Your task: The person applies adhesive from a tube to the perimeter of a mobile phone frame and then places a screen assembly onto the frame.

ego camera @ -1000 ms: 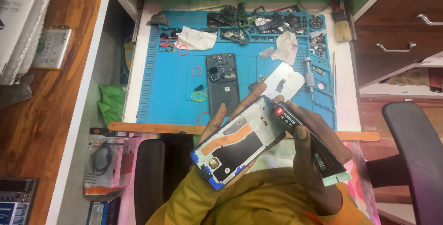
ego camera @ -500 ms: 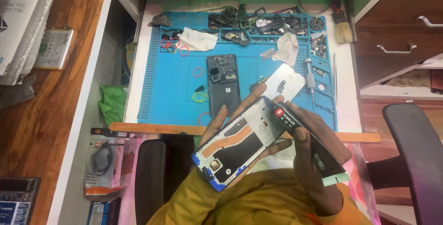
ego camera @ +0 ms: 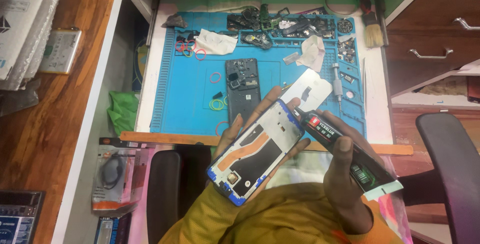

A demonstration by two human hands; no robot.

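Since the earlier frame, neither hand has shifted noticeably. The left hand (ego camera: 250, 124) supports one blue-edged phone frame (ego camera: 256, 151), fingers closed around its back. The right hand (ego camera: 345, 174) grips one black glue tube (ego camera: 345, 149), nozzle touching the frame's corner at 2 o'clock. At 12 o'clock, one dark phone body (ego camera: 243, 86) lies on the blue mat (ego camera: 185, 99) covering the surface.

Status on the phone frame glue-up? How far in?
Done: phone stripped, its dark board section lies on the blue mat. In hand: left hand holds the blue-edged frame; right hand puts the black glue tube nozzle at its top corner. Left: nothing refitted yet.
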